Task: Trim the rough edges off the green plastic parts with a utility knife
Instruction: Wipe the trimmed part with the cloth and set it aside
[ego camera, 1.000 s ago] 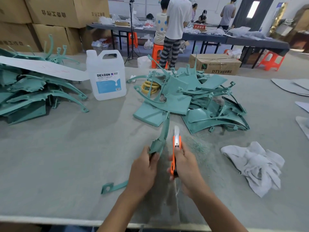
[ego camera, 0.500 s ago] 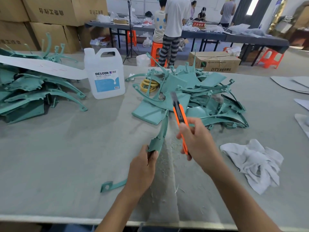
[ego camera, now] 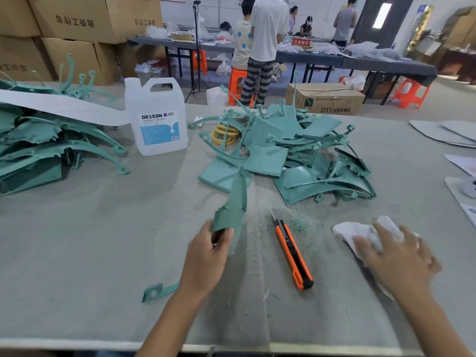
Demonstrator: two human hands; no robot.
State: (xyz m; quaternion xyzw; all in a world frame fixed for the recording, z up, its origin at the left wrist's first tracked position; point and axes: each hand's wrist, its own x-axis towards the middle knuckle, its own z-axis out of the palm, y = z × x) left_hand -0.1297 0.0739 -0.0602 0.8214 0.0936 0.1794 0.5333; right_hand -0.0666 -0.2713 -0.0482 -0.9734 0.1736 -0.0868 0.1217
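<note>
A: Nearest to us, the left hand is gripping the long curved green plastic part by its lower end, fingers curled round it, and the part is standing up off the grey felt-covered table. Are you seeing any danger there?

B: I'm thinking it is pivoting on one narrow grip. If the wrist is twisting, the thin upper end could be whipping sideways or snapping.

A: And the orange-and-black utility knife?

B: It is lying loose on the table between both hands, and its blade is sticking out, pointing away. That is worrying me most, because a forearm sweeping across could be catching the edge.

A: The right hand is spreading its fingers over the crumpled white cloth. It is blurred, so I'm not telling whether it is closing.

B: If it is wiping towards the knife, the cloth could be dragging the blade along.

A: Just beyond, the fine green shavings are lying scattered.

B: They could be clinging to the cloth, while the heap of green plastic parts farther off is looking ready to slide.
</note>
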